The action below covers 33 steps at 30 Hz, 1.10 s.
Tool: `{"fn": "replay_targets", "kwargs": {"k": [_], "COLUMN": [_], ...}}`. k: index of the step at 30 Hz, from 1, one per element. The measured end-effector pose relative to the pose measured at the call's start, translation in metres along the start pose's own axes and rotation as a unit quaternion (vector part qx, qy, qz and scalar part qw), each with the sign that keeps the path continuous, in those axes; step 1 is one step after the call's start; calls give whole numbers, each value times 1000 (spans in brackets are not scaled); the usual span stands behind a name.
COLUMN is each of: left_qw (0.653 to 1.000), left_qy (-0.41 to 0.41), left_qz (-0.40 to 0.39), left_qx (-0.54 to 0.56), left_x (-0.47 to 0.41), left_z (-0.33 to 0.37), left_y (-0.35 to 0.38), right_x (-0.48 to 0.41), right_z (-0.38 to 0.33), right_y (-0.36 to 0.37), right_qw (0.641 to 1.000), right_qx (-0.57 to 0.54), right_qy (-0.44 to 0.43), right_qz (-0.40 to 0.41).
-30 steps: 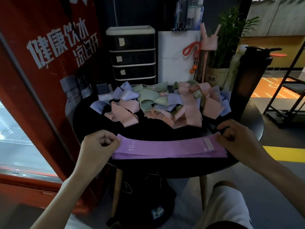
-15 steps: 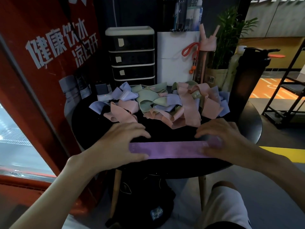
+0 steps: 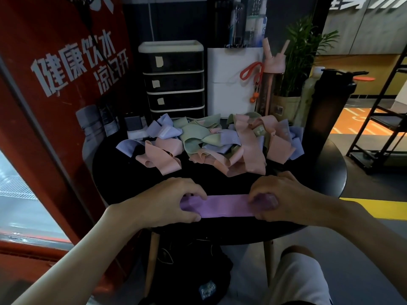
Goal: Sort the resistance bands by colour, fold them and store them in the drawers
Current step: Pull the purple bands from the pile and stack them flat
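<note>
Round black table, seen from above and in front. A purple flat elastic resistance band lies flat along the table's 6 o'clock edge, nearest the person. It is well apart from the loose heap of pink, green and lilac bands piled across 12 o'clock. Likely reason: one colour has been drawn out and given bare table to be folded on. The left hand grips the band's 9 o'clock end, fingers curled over the top and thumb at the near edge. The right hand is curled round the 3 o'clock end, with purple showing between its fingers. With both ends held and the middle stretch flat on the table, this looks like a hold for bringing the ends together with the edges aligned. Cannot tell whether a fold already sits under either hand. The black plastic drawer unit with white top stands beyond the table at about 11 o'clock, drawers closed, paper labels on the fronts. This band is not yet stored and the heap is mixed, so the task looks early.
</note>
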<state>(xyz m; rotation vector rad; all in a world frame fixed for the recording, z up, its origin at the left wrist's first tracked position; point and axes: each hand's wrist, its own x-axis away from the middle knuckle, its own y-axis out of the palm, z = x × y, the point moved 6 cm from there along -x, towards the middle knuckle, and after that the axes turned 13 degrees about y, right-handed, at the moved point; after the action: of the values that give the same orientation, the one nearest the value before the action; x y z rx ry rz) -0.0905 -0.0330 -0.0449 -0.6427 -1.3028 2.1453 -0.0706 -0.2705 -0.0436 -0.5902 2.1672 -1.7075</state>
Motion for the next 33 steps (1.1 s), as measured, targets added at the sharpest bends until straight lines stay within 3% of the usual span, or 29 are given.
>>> {"fn": "replay_targets", "kwargs": {"k": [8,14,18,22,24,30,33], "left_qw": [1000,992,981,963,954,960,970], "left_qy": [15,43,3,-91,-134,-154,-139], "left_qz": [-3,76,54,-43,-75,-36,-16], "left_qx": [-4,-89,-184,-248,-257,-230,-198], "left_x": [-7,-64,-122,-139,-130,-106,-102], "left_z": [4,-6,-44,-103,-126,-158,-164], "left_y": [-9,-62,-75,-67,-61,-58,-59], "right_x": [-4,-39,-99,-159,-183,-244,-265], "right_z": [3,9,42,70,69,23,11], "right_y": [-2,-42,-59,-56,-51,-27,-18], "right_qw": [1000,986,980,985,988,997,998], "right_qx": [-10,-149,-115,-77,-67,-58,-39], "right_qy": [-12,36,76,125,107,31,41], "right_qz": [-8,70,145,86,86,41,25]}}
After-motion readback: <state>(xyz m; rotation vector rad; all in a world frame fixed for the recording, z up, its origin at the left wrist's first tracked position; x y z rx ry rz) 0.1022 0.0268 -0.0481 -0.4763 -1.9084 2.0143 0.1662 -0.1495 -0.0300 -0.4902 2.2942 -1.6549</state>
